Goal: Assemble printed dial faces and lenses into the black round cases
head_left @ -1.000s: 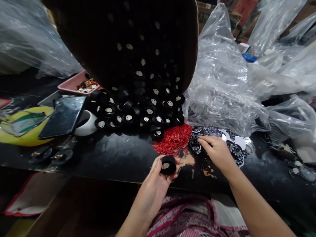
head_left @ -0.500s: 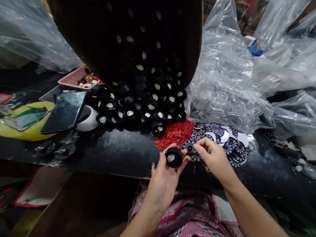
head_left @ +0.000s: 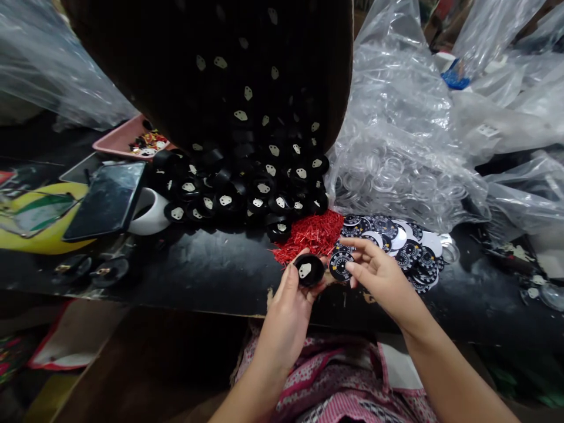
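Observation:
My left hand (head_left: 291,299) has its fingers round a black clock case (head_left: 314,271), whose open side faces me and shows a pale plate inside. Just to the right, my right hand (head_left: 374,273) pinches a round black clock dial (head_left: 339,267) by its right edge, its printed face toward me. Dial and case are close together, the dial a little right of the case. Behind them lie a heap of red clock hands (head_left: 315,232) and a pile of printed dials (head_left: 408,252).
Many black cases (head_left: 224,200) spill from a large dark container (head_left: 211,106). Clear rings (head_left: 392,182) fill a plastic bag on the right. At left are a pink tray (head_left: 118,141), a phone-like slab (head_left: 106,200), a white ring-shaped piece (head_left: 154,220) and two black discs.
My right hand has lifted a dial from the pile and turned it upright beside the case. My left hand has tilted the case so its open side faces me more.

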`<state>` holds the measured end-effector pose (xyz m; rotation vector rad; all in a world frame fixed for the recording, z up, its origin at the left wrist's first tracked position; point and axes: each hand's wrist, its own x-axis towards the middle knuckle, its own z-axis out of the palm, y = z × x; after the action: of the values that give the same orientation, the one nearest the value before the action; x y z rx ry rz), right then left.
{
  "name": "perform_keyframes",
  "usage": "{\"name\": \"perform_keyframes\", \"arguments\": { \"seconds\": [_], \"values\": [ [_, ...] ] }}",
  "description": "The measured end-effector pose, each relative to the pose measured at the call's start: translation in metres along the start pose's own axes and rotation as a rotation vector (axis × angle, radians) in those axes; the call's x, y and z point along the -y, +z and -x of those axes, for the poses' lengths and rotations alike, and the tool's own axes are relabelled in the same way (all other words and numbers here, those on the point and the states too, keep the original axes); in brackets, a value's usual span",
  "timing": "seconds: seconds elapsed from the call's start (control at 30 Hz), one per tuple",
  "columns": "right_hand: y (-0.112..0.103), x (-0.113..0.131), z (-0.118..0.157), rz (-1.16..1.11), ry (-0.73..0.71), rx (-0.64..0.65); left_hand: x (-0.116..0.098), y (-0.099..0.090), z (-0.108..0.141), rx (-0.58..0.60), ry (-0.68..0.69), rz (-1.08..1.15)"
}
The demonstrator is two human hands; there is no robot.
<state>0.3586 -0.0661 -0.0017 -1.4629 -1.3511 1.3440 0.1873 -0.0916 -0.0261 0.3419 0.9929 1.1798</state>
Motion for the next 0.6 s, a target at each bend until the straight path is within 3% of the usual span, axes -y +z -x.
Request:
{"name": "perform_keyframes", "arguments": {
  "seconds": [0.2,0.33,0.6],
  "values": [
    [0.009,0.014,0.008,0.141,-0.087,-0.145,0.003,0.007,0.011,0.082,-0.078,0.063],
    [0.024,0.023,0.013,0.224,-0.159,-0.179,0.008,0.012,0.019,0.063,-0.076,0.042],
    [0.02,0.024,0.01,0.178,0.0,0.021,0.009,-0.007,0.017,0.111,0.007,-0.2]
  ]
}}
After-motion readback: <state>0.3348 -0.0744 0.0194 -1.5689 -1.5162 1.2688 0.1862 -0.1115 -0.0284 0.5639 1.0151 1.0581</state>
